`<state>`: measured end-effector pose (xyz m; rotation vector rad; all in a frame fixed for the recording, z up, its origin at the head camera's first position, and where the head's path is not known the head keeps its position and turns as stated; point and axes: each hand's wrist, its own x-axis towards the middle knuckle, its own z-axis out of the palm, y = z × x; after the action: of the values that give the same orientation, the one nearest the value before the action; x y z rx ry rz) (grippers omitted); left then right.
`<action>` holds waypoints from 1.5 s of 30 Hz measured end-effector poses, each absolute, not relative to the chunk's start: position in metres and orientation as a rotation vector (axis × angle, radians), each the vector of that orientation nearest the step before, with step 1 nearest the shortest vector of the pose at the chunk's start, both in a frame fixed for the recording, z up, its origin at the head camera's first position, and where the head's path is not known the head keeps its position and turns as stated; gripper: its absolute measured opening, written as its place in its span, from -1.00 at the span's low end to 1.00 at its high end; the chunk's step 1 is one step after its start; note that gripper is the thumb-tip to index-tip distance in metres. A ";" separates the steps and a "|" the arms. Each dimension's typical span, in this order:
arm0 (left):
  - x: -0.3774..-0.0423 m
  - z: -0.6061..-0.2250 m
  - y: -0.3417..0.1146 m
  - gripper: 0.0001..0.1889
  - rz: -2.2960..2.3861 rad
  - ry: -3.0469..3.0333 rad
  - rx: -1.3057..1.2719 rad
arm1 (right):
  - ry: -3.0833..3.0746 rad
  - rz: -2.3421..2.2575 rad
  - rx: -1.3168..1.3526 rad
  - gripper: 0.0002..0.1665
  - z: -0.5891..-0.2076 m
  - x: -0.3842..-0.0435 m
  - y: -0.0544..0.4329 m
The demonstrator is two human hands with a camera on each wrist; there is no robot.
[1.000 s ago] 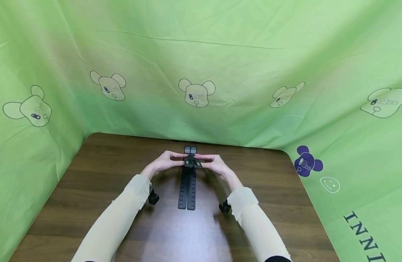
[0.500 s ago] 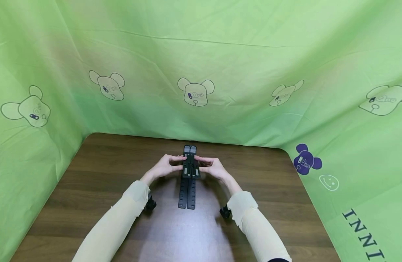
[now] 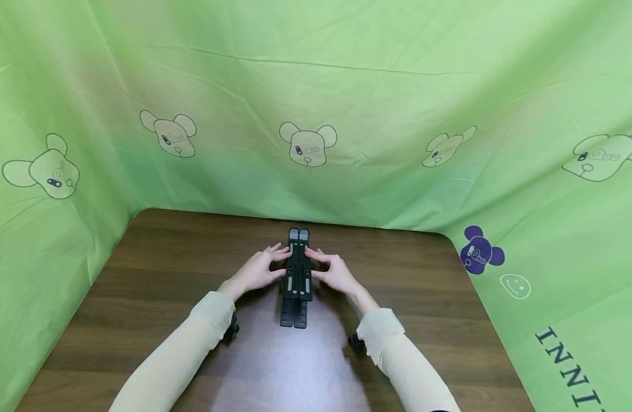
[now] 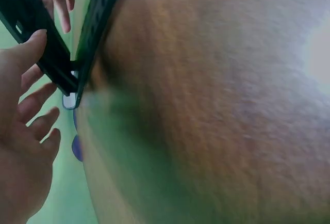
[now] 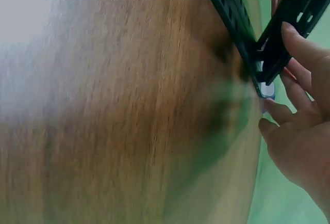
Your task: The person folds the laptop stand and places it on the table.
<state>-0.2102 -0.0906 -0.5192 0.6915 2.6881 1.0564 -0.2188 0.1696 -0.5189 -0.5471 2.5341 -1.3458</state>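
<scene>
A black folding laptop stand (image 3: pixel 298 269) lies lengthwise on the table, its two narrow halves side by side. Its upper arms slant over the notched base strips (image 3: pixel 287 315), and both wrist views show a wedge-shaped gap between the two levels. At the left side, my left hand (image 3: pixel 256 270) pinches the upper arm between thumb and fingers. My right hand (image 3: pixel 338 273) grips the opposite side in a mirrored way. In the left wrist view the thumb (image 4: pixel 35 48) presses on the arm's edge. Grey pads (image 3: pixel 294 234) mark the far end.
The stand rests on a brown wood-grain table (image 3: pixel 192 246), near its back edge. A green curtain (image 3: pixel 316 189) with printed bear heads hangs behind and along the sides. Dark wrist-worn devices (image 3: pixel 356 343) sit under both cuffs.
The stand's upper arms have swung down toward me, from nearly upright to low over the base strips. Both hands have followed them slightly nearer.
</scene>
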 end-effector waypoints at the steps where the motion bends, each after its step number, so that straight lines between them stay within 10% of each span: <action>1: -0.209 -0.519 -0.090 -0.42 1.028 2.700 0.701 | 2.540 -1.340 -0.548 -0.36 -0.519 -0.218 0.170; 19: -0.200 -0.534 -0.089 -0.40 0.732 2.851 0.886 | 2.815 -0.986 -0.695 -0.16 -0.599 -0.238 0.184; 45: -0.192 -0.529 -0.087 -0.46 0.554 2.884 0.995 | 2.749 -0.960 -0.603 -0.07 -0.592 -0.227 0.186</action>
<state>-0.1919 -0.0867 -0.5292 0.9947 2.8840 0.5542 -0.2265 0.1856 -0.5921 -0.6034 2.7488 -0.9602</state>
